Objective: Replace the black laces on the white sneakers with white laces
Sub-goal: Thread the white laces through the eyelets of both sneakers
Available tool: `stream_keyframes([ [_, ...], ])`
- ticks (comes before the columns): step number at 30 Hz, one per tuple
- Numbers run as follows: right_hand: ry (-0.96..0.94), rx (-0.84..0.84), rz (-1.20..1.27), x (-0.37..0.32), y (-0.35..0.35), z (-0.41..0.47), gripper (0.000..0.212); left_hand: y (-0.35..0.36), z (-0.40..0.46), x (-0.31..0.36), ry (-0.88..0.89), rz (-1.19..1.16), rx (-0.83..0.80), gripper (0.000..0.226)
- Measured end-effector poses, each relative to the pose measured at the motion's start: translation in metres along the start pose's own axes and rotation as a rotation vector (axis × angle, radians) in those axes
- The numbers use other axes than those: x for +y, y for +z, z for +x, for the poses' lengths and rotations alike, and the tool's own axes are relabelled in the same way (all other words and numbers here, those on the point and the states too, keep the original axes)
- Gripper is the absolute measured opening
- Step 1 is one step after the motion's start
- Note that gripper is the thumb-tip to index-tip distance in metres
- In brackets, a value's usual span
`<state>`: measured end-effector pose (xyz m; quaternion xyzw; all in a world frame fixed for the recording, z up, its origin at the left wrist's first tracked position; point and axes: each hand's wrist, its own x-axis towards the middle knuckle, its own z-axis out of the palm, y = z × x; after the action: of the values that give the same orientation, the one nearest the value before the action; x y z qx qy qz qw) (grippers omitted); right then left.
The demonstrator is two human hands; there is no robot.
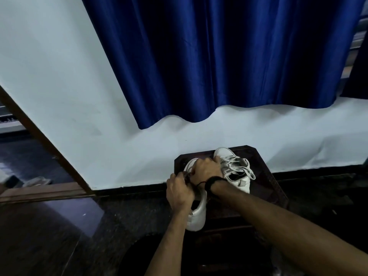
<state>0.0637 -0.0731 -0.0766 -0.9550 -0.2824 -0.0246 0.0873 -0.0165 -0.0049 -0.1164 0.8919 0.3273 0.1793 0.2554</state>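
Two white sneakers stand on a small dark wooden stool (276, 188). The right sneaker (238, 172) carries white laces, loosely threaded. The left sneaker (197, 214) lies under both my hands, heel towards me. My left hand (179, 193) pinches a black lace (197, 184) near the eyelets. My right hand (207, 169) curls over the front of the same sneaker, and the black lace runs back from it to the wrist. The eyelets themselves are hidden by my fingers.
A white wall with a dark skirting stands right behind the stool, and a blue curtain (219, 56) hangs above. A wooden door frame (39, 136) slants at the left, with a pale slipper (36, 181) on the floor beyond. The floor is dark polished stone.
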Motion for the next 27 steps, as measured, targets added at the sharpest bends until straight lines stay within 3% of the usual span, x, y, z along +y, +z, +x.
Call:
stream_keyframes([
  [6, 0.017, 0.012, 0.003, -0.002, 0.011, 0.008, 0.034, 0.003, 0.006, 0.000, -0.018, -0.014, -0.051, 0.029],
  [14, -0.165, -0.011, -0.121, 0.003, 0.007, 0.016, 0.032, 0.003, 0.006, 0.001, -0.067, -0.097, -0.018, 0.026],
  [20, -0.179, -0.069, -0.132, 0.003, 0.009, 0.018, 0.036, 0.002, 0.003, 0.006, -0.085, -0.095, -0.010, 0.026],
  [27, -0.344, -0.143, 0.116, 0.020, -0.042, 0.018, 0.006, 0.009, 0.007, 0.001, -0.136, -0.179, 0.088, 0.041],
])
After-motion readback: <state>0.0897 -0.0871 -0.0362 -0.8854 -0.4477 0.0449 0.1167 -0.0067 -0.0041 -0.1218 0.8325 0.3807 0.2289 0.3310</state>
